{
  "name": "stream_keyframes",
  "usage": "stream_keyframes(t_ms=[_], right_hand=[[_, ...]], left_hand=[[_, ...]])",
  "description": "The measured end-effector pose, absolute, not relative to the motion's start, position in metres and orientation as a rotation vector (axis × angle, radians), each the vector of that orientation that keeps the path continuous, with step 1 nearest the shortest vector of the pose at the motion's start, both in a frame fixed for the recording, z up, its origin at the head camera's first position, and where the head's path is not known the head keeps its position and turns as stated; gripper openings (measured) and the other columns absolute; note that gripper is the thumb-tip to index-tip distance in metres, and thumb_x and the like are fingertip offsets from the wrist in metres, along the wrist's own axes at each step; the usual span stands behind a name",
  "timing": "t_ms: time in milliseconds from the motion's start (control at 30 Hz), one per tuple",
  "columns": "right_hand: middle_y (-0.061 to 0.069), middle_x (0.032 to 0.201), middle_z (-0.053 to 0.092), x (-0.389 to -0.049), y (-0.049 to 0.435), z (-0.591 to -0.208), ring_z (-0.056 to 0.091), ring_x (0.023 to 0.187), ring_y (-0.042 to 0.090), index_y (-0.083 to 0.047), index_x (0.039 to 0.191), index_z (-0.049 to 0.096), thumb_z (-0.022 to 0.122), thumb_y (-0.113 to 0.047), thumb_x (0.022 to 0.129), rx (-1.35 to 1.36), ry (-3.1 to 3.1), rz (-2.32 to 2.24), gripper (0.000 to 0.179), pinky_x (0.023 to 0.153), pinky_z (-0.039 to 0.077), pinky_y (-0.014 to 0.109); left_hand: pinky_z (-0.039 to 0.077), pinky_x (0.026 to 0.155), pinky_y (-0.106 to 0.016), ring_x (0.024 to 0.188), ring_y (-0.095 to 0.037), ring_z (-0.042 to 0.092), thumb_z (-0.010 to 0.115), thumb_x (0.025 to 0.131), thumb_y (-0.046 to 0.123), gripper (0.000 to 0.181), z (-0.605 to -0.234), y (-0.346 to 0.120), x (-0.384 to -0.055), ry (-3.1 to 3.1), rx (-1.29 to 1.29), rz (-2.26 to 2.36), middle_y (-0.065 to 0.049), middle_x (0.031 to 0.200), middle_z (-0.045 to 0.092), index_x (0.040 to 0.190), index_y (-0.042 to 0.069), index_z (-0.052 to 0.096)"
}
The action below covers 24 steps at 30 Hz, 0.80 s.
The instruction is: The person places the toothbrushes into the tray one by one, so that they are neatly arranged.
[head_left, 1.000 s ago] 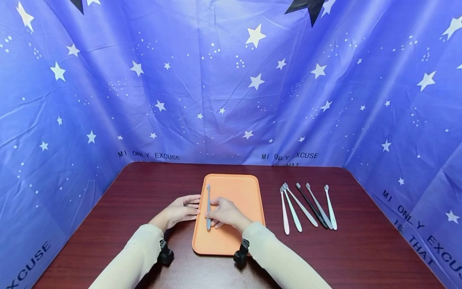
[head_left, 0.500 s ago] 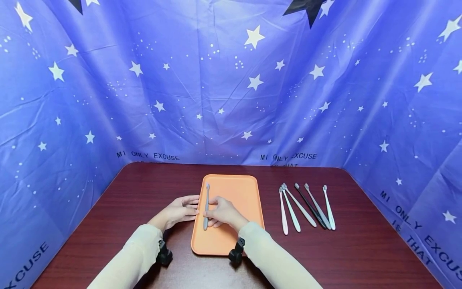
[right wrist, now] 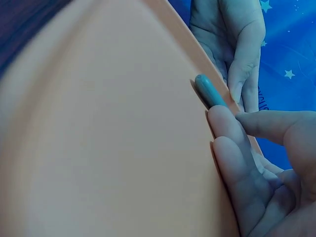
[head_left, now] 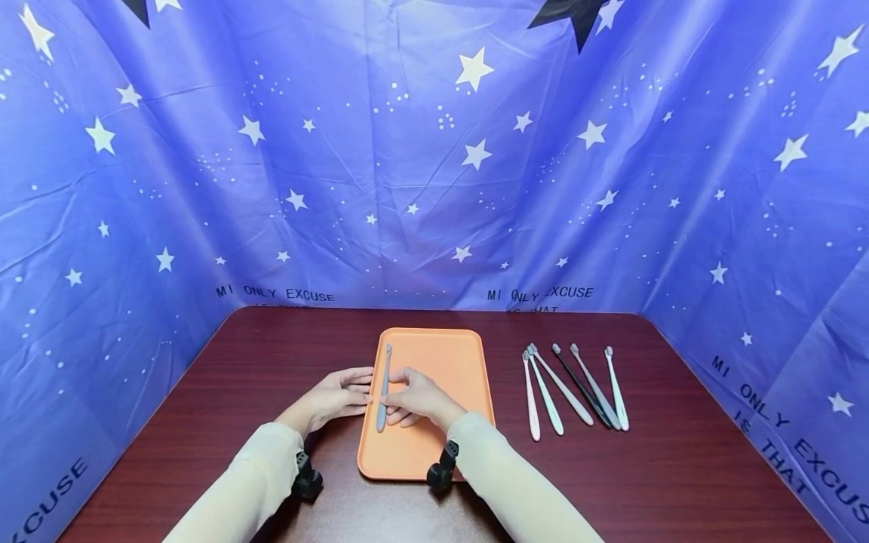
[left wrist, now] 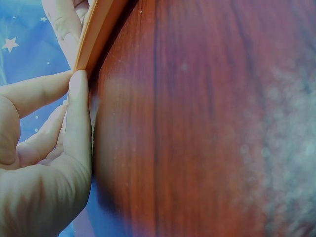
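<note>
My right hand (head_left: 422, 396) pinches a grey-blue toothbrush (head_left: 385, 369) between thumb and fingers, over the left side of an orange tray (head_left: 441, 354). The brush head points away from me; in the right wrist view the handle's rounded end (right wrist: 210, 90) lies close beside the tray's raised rim, past the fingertips. My left hand (head_left: 334, 394) is at the tray's left edge, fingers mostly straight, fingertips touching the rim (left wrist: 91, 47). The right hand's fingers cover the middle of the handle.
Right of the tray, several toothbrushes lie fanned on the dark red table (head_left: 292, 339): a pink one (head_left: 532, 400), pale ones, a black one (head_left: 585, 388) and a grey one (head_left: 600, 392). A blue star-patterned cloth (head_left: 407, 151) hangs around the table.
The right hand has shifted the toothbrush slightly left, its handle end now nearer the tray's left rim and the brush a little slanted. The left hand stays at the rim.
</note>
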State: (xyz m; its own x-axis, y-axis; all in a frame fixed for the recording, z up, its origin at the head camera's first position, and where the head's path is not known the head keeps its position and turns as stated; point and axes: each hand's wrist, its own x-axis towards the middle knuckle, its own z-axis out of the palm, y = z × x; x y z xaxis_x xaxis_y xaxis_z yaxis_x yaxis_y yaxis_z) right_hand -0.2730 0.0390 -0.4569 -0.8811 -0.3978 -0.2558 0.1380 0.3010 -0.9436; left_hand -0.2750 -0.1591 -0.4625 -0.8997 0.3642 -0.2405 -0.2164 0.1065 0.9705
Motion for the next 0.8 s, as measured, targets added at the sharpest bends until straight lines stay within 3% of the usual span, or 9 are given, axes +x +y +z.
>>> stream_keyframes(t_ms=[800], right_hand=[[0.01, 0.079, 0.071, -0.2719, 0.0401, -0.4544, 0.069, 0.063, 0.017, -0.007, 0.131, 0.044, 0.068, -0.023, 0.085, -0.226, 2.109, -1.611, 0.055, 0.049, 0.054, 0.025]], left_hand=[[0.053, 0.091, -0.038, 0.118, -0.022, 0.052, 0.061, 0.085, -0.003, 0.065, -0.4627, -0.1592, -0.2749, 1.975, 0.147, 1.837, -0.022, 0.144, 0.038, 0.143, 0.003, 0.034]])
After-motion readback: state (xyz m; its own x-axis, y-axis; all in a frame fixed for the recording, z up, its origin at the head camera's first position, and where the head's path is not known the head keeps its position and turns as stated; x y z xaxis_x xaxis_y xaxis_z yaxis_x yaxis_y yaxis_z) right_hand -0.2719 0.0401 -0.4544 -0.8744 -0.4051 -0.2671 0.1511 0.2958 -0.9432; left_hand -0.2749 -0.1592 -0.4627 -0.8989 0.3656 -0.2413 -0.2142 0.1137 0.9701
